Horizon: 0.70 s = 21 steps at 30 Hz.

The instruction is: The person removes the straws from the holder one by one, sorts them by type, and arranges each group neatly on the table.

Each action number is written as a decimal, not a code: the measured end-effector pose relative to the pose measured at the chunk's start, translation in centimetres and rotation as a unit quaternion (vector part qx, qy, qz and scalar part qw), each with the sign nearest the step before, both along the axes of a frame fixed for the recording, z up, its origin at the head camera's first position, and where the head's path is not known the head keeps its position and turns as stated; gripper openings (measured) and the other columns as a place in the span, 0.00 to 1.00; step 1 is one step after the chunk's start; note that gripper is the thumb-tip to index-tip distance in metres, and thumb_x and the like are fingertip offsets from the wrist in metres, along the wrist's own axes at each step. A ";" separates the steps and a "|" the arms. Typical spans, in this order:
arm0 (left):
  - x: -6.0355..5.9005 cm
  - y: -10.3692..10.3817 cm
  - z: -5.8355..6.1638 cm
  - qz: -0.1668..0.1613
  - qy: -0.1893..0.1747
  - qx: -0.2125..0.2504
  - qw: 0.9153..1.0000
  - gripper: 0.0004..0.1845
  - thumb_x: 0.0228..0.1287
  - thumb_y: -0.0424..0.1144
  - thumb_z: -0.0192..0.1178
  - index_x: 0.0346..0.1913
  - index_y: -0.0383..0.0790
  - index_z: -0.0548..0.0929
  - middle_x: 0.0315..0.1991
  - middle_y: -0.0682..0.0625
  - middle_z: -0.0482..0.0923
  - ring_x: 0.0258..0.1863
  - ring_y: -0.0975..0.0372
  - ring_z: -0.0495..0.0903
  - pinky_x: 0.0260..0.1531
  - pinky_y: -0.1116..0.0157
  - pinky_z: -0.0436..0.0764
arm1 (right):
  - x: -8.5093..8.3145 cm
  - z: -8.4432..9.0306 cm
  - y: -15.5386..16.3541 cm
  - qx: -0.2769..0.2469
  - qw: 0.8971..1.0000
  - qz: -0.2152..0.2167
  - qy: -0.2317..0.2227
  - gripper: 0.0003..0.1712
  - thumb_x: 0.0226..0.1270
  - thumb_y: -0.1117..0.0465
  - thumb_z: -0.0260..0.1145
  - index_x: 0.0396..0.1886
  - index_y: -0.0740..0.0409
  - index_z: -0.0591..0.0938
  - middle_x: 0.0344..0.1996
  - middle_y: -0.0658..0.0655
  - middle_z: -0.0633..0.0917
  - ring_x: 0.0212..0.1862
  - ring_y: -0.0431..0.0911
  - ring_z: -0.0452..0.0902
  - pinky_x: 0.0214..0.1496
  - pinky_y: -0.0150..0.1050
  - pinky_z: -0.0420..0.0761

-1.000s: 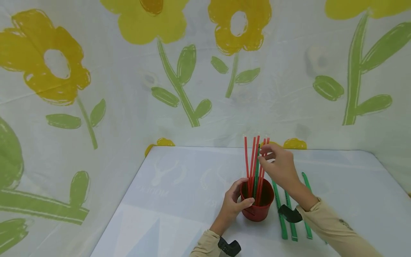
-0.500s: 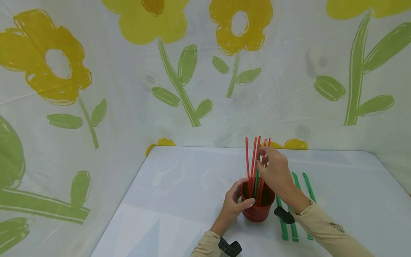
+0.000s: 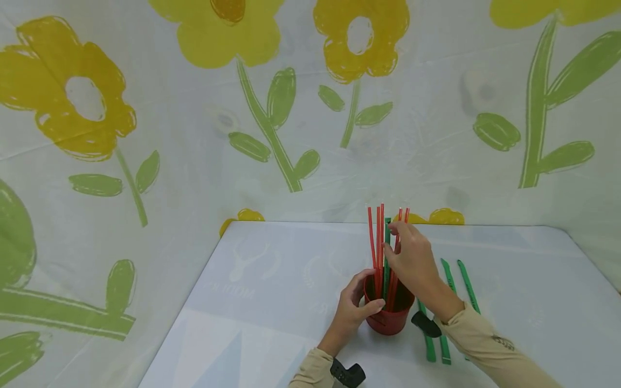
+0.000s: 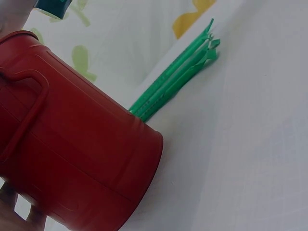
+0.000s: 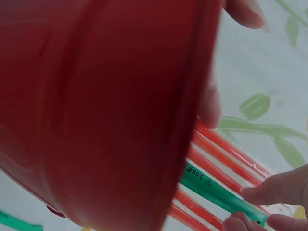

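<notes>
green straw (image 3: 387,253) stands in the red cup (image 3: 388,315) among the red straws (image 3: 375,242), and my right hand (image 3: 411,258) pinches it near its top between thumb and fingertips (image 5: 257,193). a second ago that hand was spread beside the bundle; now it has closed on the green one, so i judge the straw is being seated or drawn out. my left hand (image 3: 353,310) curls round the cup's left side. small dark print runs along the straw, too blurred to read. right of the cup more green straws (image 3: 458,280) lie on the white table (image 3: 271,280).
</notes>
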<state>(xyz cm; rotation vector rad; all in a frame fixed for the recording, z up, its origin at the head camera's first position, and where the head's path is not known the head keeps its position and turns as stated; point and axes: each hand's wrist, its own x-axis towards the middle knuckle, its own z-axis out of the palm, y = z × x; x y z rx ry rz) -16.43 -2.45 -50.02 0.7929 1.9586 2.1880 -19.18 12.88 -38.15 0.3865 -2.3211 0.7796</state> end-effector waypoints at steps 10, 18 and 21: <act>-0.1 0.1 -0.3 0.004 0.000 0.007 1.000 0.30 0.61 0.44 0.60 0.66 0.52 0.65 0.64 0.53 0.68 0.63 0.58 0.67 0.65 0.61 0.61 | -0.2 -0.5 -0.2 -0.001 0.999 0.001 -0.051 0.24 0.50 0.70 0.72 0.47 0.68 0.74 0.32 0.66 0.83 0.20 0.47 0.73 0.23 0.41 0.81; 0.0 0.1 -0.3 0.001 0.002 0.014 1.000 0.30 0.61 0.43 0.60 0.66 0.51 0.65 0.64 0.52 0.68 0.64 0.57 0.66 0.65 0.61 0.61 | 0.0 -0.7 -0.1 -0.048 0.995 0.010 -0.081 0.23 0.52 0.68 0.71 0.48 0.66 0.75 0.30 0.62 0.84 0.19 0.43 0.73 0.20 0.34 0.78; 0.0 0.1 -0.3 -0.002 -0.002 0.011 1.000 0.30 0.61 0.43 0.60 0.66 0.52 0.65 0.64 0.53 0.68 0.64 0.58 0.66 0.65 0.61 0.61 | 0.2 -0.6 0.0 -0.071 0.995 0.024 -0.071 0.20 0.52 0.69 0.71 0.46 0.65 0.76 0.30 0.61 0.85 0.21 0.44 0.75 0.21 0.34 0.78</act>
